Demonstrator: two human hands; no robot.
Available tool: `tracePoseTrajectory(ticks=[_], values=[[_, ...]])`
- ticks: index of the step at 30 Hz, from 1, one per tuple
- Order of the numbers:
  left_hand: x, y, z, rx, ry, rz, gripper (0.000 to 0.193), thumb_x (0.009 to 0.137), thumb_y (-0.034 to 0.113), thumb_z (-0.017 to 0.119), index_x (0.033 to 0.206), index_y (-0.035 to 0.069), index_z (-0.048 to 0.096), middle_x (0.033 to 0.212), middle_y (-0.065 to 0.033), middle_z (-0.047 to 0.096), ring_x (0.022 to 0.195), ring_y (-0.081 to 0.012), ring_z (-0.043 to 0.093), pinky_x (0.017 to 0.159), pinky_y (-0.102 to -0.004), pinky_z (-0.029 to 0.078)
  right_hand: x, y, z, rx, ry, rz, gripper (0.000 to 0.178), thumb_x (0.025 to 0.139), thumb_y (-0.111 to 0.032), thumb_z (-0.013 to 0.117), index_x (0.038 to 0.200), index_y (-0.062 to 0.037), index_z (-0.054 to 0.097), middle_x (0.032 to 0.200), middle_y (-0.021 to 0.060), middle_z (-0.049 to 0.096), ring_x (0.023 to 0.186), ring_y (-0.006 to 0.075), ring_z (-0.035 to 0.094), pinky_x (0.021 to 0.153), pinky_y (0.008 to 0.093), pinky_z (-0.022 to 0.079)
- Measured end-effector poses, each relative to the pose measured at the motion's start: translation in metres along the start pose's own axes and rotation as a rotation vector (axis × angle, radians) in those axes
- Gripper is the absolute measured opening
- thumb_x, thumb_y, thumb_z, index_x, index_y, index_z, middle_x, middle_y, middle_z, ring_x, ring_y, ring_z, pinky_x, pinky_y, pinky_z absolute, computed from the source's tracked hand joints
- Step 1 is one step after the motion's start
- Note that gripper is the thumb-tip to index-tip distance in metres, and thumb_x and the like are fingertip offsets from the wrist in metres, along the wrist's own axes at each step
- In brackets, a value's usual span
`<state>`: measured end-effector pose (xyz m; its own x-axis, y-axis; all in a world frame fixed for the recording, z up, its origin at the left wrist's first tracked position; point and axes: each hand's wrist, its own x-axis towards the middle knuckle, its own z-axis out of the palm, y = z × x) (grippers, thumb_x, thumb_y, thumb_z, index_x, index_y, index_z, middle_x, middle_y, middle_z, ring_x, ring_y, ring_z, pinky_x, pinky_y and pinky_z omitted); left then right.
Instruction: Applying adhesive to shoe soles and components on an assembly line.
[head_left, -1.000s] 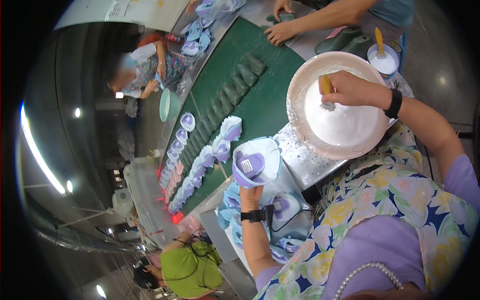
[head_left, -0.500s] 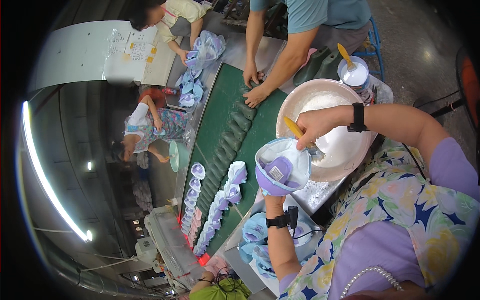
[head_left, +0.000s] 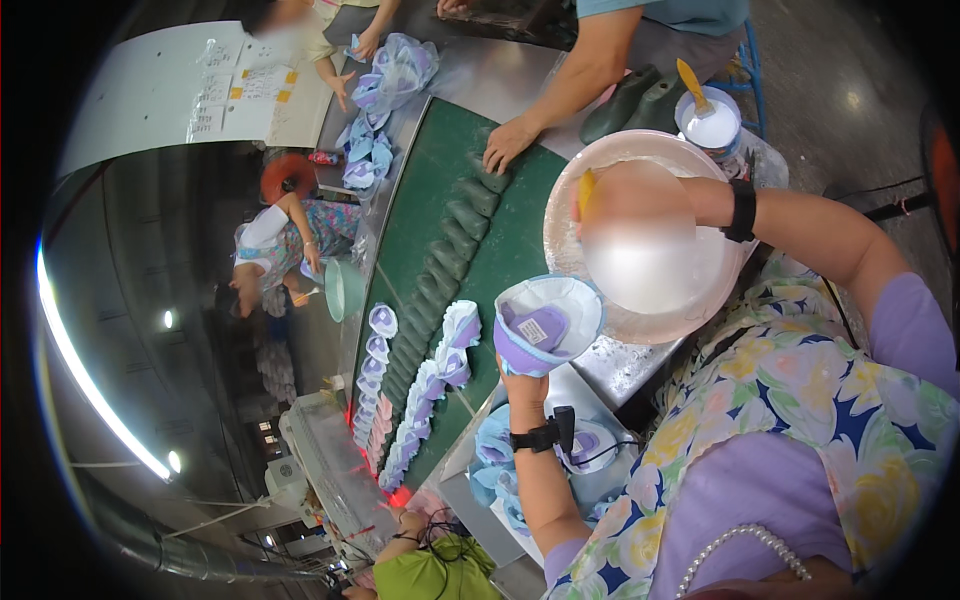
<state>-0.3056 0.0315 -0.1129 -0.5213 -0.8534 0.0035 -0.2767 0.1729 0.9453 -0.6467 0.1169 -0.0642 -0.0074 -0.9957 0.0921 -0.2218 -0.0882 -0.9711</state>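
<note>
My left hand (head_left: 523, 386) holds up a purple shoe upper (head_left: 514, 350) with a pale lining, its opening facing up. It is beside the near side of a pale pink basin (head_left: 560, 235) of white liquid. Over the basin my right hand (head_left: 640, 200), partly smeared by blur, grips a brush by its yellow handle (head_left: 587, 195). The brush's bristles cannot be made out. Left of the upper, a row of purple and white uppers (head_left: 430, 385) lies on a green conveyor belt (head_left: 530, 225).
Dark green shoe lasts (head_left: 440, 275) line the belt, where a co-worker's hand (head_left: 510, 142) touches one. A white pot (head_left: 708, 125) with another brush stands beyond the basin. Blue uppers (head_left: 495, 440) lie beside my left forearm. Other people work across the belt.
My right hand has moved away from the upper and further over the basin with the brush. My left hand and the upper have shifted slightly left. One co-worker's hand has left the lasts.
</note>
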Motion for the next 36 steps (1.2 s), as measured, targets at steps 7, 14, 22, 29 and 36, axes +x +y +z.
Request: tracePoseTrajectory(ticks=[7, 14, 22, 29, 36], values=[[0.013, 0.05, 0.038, -0.589, -0.085, -0.227, 0.067, 0.091, 0.02, 0.064, 0.148, 0.009, 0.031, 0.142, -0.0111, 0.044, 0.126, -0.0272, 0.05, 0.103, -0.0424, 0.046, 0.011, -0.005, 0.02, -0.12, 0.118, -0.423, 0.022, 0.085, -0.021, 0.07, 0.089, -0.0007, 0.062, 0.078, 0.0113, 0.066, 0.074, 0.0227, 0.066, 0.067, 0.0315, 0.049], [0.007, 0.02, 0.038, 0.156, 0.115, 0.262, 0.064, 0.087, 0.016, 0.068, 0.142, 0.001, 0.039, 0.143, -0.013, 0.044, 0.131, -0.0247, 0.045, 0.104, -0.038, 0.041, -0.008, -0.004, 0.034, 0.015, 0.223, -0.035, 0.032, 0.08, -0.026, 0.071, 0.078, 0.0041, 0.061, 0.07, 0.0173, 0.064, 0.067, 0.0286, 0.066, 0.062, 0.0357, 0.049], [0.021, 0.034, 0.049, 0.437, 0.344, 0.717, 0.04, 0.09, 0.016, 0.062, 0.127, 0.002, 0.057, 0.122, -0.0134, 0.059, 0.106, -0.0231, 0.061, 0.091, -0.0362, 0.051, -0.016, -0.001, 0.045, 0.3, 0.086, 0.166, 0.035, 0.085, -0.026, 0.071, 0.088, 0.008, 0.067, 0.073, 0.0132, 0.068, 0.06, 0.0147, 0.065, 0.057, 0.0257, 0.054], [0.022, 0.029, 0.013, 0.733, 0.225, 0.58, 0.043, 0.087, 0.016, 0.067, 0.127, 0.002, 0.057, 0.114, -0.0127, 0.063, 0.103, -0.0237, 0.063, 0.089, -0.0342, 0.051, -0.011, 0.004, 0.038, 0.127, 0.193, -0.021, 0.028, 0.083, -0.022, 0.073, 0.092, 0.0037, 0.066, 0.074, 0.0119, 0.068, 0.065, 0.0166, 0.066, 0.061, 0.0292, 0.051], [0.003, -0.005, 0.008, -0.95, -0.084, -0.669, 0.052, 0.099, 0.049, 0.039, 0.131, 0.01, 0.053, 0.123, -0.0106, 0.061, 0.104, -0.0263, 0.065, 0.086, -0.0409, 0.057, -0.011, -0.002, 0.036, 0.084, 0.184, -0.437, 0.018, 0.086, -0.02, 0.07, 0.093, -0.0049, 0.063, 0.088, 0.0097, 0.067, 0.081, 0.022, 0.065, 0.072, 0.0312, 0.05]])
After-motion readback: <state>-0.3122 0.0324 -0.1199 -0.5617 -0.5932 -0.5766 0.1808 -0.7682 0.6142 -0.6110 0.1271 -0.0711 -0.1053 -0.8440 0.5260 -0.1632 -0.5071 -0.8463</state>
